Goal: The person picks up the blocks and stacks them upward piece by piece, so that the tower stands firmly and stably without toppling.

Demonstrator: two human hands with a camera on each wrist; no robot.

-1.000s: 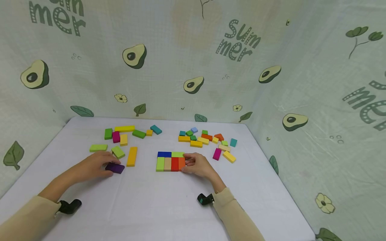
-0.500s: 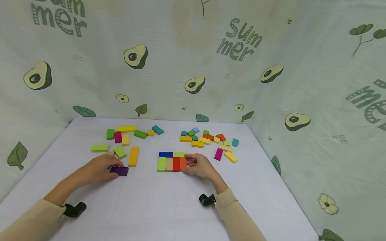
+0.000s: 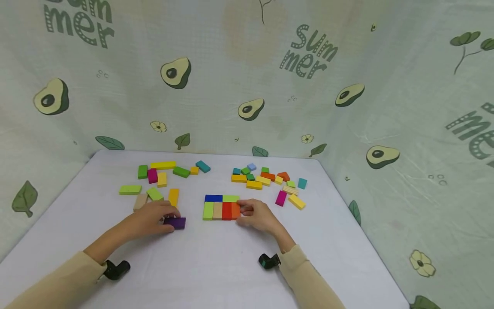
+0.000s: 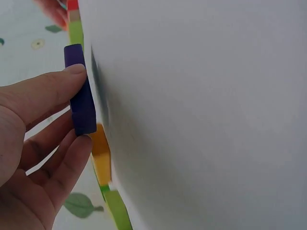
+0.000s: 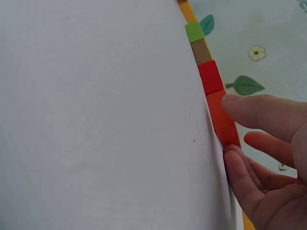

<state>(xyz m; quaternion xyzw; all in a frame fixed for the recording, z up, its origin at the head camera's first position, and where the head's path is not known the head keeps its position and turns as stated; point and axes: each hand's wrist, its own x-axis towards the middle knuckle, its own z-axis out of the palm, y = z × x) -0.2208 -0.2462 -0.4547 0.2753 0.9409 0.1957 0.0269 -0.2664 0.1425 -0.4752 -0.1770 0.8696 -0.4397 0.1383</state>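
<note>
My left hand (image 3: 148,221) pinches a purple block (image 3: 176,223) between thumb and fingertips; in the left wrist view the purple block (image 4: 82,96) appears just off the table, tilted lengthwise. To its right lies a flat rectangle of touching blocks: a blue block (image 3: 213,198) and a lime block (image 3: 231,198) form the far row. Nearer stand a lime block (image 3: 208,211), a wooden block (image 3: 218,211), a red block (image 3: 226,211) and an orange block (image 3: 236,211). My right hand (image 3: 257,215) holds the orange block at the right end, thumb against it in the right wrist view.
Behind the left hand lie loose blocks, among them an orange-yellow block (image 3: 174,197), a lime block (image 3: 155,194) and a wooden block (image 3: 140,201). Several more, including a magenta block (image 3: 281,198), are scattered at the back right. A patterned cloth (image 3: 216,128) hangs behind the table.
The left hand has slid the purple block rightward, closer to the block rectangle, uncovering the wooden block behind. The right hand stays at the orange block.
</note>
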